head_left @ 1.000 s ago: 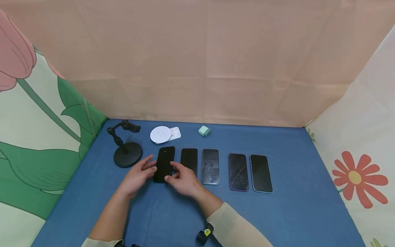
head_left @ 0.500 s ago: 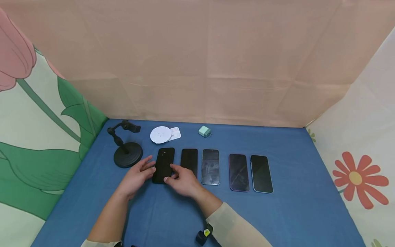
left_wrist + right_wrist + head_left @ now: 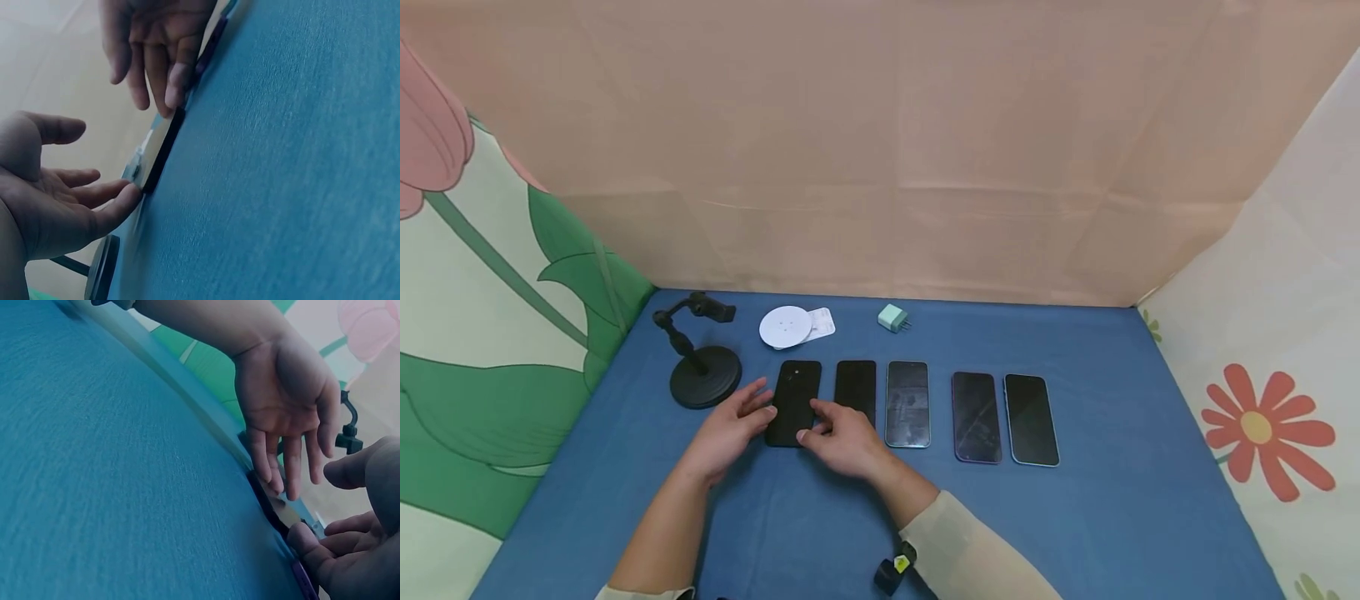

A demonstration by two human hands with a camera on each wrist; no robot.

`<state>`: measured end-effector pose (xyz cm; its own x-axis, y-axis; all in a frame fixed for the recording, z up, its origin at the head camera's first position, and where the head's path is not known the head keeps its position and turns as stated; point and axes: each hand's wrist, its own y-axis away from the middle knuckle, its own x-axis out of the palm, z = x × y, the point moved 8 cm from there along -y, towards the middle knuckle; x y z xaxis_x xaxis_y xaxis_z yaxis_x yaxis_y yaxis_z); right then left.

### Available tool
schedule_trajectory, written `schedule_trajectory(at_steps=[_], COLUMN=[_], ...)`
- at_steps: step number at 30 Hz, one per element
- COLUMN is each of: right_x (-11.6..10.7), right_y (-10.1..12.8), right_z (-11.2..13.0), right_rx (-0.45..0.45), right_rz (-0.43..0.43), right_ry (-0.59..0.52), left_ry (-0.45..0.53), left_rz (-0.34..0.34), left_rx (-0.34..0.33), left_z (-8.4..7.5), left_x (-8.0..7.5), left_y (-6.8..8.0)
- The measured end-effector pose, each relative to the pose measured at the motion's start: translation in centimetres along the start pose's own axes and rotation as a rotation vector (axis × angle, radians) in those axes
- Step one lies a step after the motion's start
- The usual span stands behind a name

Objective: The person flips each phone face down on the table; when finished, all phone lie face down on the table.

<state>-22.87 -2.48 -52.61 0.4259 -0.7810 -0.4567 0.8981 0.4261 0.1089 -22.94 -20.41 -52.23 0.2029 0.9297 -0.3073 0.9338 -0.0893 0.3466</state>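
Around the leftmost phone [image 3: 793, 400]: black stand [image 3: 705, 379], white disc [image 3: 784, 327], second phone [image 3: 855, 385].

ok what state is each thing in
leftmost phone, flat, camera side up
second phone, dark, partly hidden
middle phone, flat, dark
purple-edged phone, flat, dark
rightmost phone, flat, screen dark
stand, upright, holding nothing
white disc, partly covering white card
charger, unplugged, prongs exposed
left hand, touching leftmost phone
right hand, touching leftmost phone

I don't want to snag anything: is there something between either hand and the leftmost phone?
Nothing visible is. The left hand is at the left edge of the leftmost phone, the right hand at its right edge. The neighbouring phone lies to the right, partly hidden by the right hand.
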Motion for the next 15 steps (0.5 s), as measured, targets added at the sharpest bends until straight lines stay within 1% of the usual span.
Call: schedule_trajectory(at_steps=[3,6,10,13,15], right_x=[-0.3,-0.9,-1.7,-2.3,-2.8], right_y=[0.0,0.1,0.2,0.6,0.8], right_z=[0.0,-0.1,-0.5,-0.9,-1.1], right_rx=[-0.003,-0.012,-0.015,-0.013,-0.017], right_rz=[-0.001,-0.014,-0.035,-0.044,-0.056], right_ry=[-0.022,-0.049,-0.084,-0.101,-0.092], left_ry=[-0.067,-0.127,-0.144,-0.142,-0.132], left_rz=[-0.009,-0.025,-0.035,-0.032,-0.028], left_rx=[0.015,0.049,0.096,0.110,0.112], left_z=[-0.7,-1.5,-2.2,-2.3,-2.3], left_x=[0.2,0.5,1.1,1.7,2.2], left_y=[0.1,0.2,0.1,0.0,-0.1])
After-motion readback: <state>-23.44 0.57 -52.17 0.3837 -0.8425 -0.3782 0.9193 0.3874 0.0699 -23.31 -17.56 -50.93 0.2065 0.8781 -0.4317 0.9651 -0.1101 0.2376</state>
